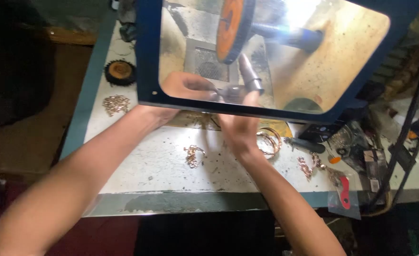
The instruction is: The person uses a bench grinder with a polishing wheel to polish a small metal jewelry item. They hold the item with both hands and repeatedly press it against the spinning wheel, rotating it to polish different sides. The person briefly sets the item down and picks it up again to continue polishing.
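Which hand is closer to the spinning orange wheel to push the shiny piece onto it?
Probably the right hand. Its fingers reach up behind the clear shield beside the dark cone-shaped spindle tip, just under the orange wheel. The left hand steadies from farther left.

A small workshop for making jewelry, with a spinning orange wheel point(232, 28), a dusty workbench point(171, 166), gold bracelets point(269, 142) and tools point(307, 144).
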